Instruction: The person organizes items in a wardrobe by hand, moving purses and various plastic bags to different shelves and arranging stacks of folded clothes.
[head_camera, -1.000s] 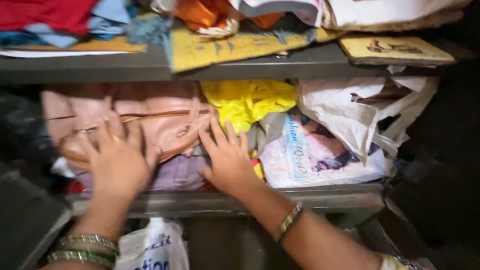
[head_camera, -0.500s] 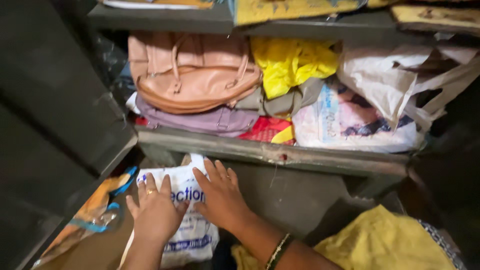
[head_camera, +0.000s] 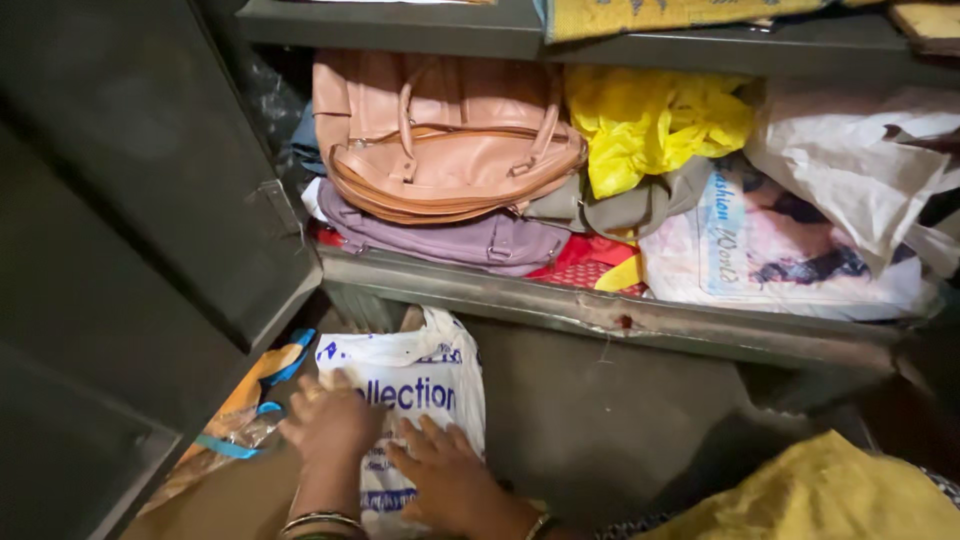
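Both of my hands rest on a white plastic bag with blue print (head_camera: 415, 385) that stands on the bottom shelf of a dark metal cupboard. My left hand (head_camera: 330, 425) lies flat on the bag's left side, fingers spread. My right hand (head_camera: 450, 475) presses the bag's lower front, fingers pointing up and left. Neither hand has closed around anything. Bangles show on my left wrist.
The shelf above (head_camera: 620, 315) holds a pink handbag (head_camera: 445, 135) on a mauve bag (head_camera: 440, 240), a yellow plastic bag (head_camera: 650, 120), and white carrier bags (head_camera: 800, 250). The open cupboard door (head_camera: 130, 220) stands at left. An orange-and-blue packet (head_camera: 245, 400) lies beside the white bag. Yellow cloth (head_camera: 830, 495) sits lower right.
My hands left the pink handbag on the upper shelf and came down onto the white bag below. The view followed them downward and closer.
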